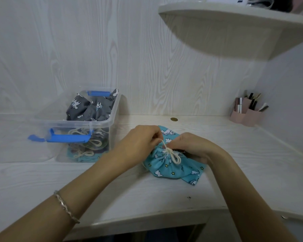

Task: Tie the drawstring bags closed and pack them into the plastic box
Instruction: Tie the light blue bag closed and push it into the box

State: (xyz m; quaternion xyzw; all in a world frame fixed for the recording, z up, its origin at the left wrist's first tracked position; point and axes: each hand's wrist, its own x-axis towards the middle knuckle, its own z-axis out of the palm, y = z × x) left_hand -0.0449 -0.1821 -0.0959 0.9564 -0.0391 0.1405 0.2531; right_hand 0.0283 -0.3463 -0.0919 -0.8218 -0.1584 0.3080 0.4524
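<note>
— What takes up most of the room from where you stand?

— The pale wood-grain desk (147,193), set against a panelled wall, with a rounded shelf (226,32) jutting out above its right side.

— And the plastic box (112,117)?

— It sits on the desk's left part, well apart from the hands. It is clear with blue handles and has no lid on. A grey bag (87,109) printed with white animals sticks up at its far end. Lower down, more bags (82,152) show through the wall, their cream cords looped.

— Which bag is being tied?

— A blue bag (171,169) with clouds and stars, lying flat on the desk right of the box. Its neck is gathered tight.

— How are the hands placed?

— The left hand (140,142) is at the bag's left. Its grip pinches one strand of the cord (168,151), which rises taut from the knot. The right hand (191,145) lies over the bag with its grip curled in on the gathered neck, fingertips just beside the knot. I cannot tell whether they nip cord or cloth. A loop of cord lies on the cloth below the knot.

— Anything smaller?

— A pink organiser (247,116) holding pens and tubes stands in the far right corner. There is a bracelet (65,206) on the left forearm. A coin (174,119) lies near the wall, beyond the bag.
</note>
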